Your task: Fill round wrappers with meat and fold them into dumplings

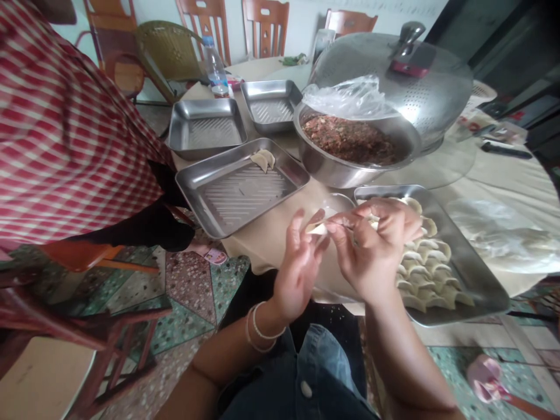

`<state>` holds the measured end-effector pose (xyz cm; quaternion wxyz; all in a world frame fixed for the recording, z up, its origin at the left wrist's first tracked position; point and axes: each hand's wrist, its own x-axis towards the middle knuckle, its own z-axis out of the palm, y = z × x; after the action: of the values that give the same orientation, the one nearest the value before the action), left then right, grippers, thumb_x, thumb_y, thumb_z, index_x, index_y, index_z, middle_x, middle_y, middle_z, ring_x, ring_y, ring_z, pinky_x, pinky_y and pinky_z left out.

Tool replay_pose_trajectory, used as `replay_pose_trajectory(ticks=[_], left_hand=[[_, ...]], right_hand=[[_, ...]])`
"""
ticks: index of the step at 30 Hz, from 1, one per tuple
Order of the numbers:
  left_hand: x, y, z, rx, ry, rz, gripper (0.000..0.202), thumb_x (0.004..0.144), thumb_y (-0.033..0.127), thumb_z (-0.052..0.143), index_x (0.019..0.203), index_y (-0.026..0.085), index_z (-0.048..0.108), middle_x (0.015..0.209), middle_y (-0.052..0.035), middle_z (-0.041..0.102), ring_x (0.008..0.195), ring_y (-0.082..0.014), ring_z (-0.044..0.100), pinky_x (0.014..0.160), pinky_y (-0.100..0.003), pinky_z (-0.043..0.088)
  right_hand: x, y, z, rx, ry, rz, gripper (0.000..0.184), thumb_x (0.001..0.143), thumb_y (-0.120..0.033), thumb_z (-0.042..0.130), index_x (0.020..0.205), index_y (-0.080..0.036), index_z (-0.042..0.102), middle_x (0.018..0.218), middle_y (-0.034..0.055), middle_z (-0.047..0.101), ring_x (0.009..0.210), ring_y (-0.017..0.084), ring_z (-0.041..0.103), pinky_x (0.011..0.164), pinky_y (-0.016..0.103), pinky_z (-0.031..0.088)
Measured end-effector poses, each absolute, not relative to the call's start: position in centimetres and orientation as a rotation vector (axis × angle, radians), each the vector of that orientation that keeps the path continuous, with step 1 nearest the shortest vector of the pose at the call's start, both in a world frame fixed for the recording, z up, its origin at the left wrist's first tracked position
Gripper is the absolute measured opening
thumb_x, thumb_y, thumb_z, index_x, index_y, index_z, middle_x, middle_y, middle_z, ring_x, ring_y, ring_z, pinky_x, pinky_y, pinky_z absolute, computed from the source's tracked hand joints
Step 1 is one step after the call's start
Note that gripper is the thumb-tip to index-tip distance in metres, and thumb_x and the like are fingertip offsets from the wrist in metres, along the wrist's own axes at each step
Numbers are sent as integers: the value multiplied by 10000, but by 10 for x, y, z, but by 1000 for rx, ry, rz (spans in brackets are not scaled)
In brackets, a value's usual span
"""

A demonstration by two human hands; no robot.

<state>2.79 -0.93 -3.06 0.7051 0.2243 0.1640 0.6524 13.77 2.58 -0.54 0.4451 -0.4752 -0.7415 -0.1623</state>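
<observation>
My left hand and my right hand meet in front of me and pinch a small pale dumpling between their fingertips. Just behind the fingers stands a small clear bowl. Under my right hand lies a steel tray filled with rows of folded dumplings. Beyond it sits a big steel bowl of minced red filling. To the left, another steel tray holds a single dumpling.
A person in a red checked shirt stands at the left by the table. Two empty steel trays sit further back, with a water bottle, a perforated metal lid and a plastic bag. Wooden chairs line the wall.
</observation>
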Motion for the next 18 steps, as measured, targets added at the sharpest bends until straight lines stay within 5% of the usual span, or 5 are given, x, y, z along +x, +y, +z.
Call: replay_pose_trajectory(ticks=[3,7,10,18], left_hand=[[40,-19,-37,519,372,1438,567,865,279,585,1390,363,388,1548,21,360,1468,-200,266,1206,-378,229],[44,-24,-41,536,344,1443,545,869,296,593,1374,398,415,1542,48,367,1487,-189,208,1211,-366,220],[42,-23,-40,521,361,1411,557,874,307,587,1393,395,405,1534,36,384,1489,-197,202,1205,-365,232],[36,-20,-31,522,364,1412,723,883,232,582,1480,429,225,1501,21,438,1431,-178,345,1191,-369,259]], right_hand=[[136,25,-5,-1188,-1817,-356,58,849,-294,668,878,-245,668,968,54,583,1058,270,525,899,469,305],[138,25,-5,-1122,-1865,-263,156,819,-336,708,971,-301,710,944,22,633,1075,252,515,915,453,320],[139,26,-5,-1099,-1915,-218,248,800,-362,726,1045,-332,703,949,4,651,1067,237,512,907,436,325],[136,25,-2,-1104,-2006,-185,70,849,-306,673,895,-253,684,1046,30,595,1104,239,475,900,420,307]])
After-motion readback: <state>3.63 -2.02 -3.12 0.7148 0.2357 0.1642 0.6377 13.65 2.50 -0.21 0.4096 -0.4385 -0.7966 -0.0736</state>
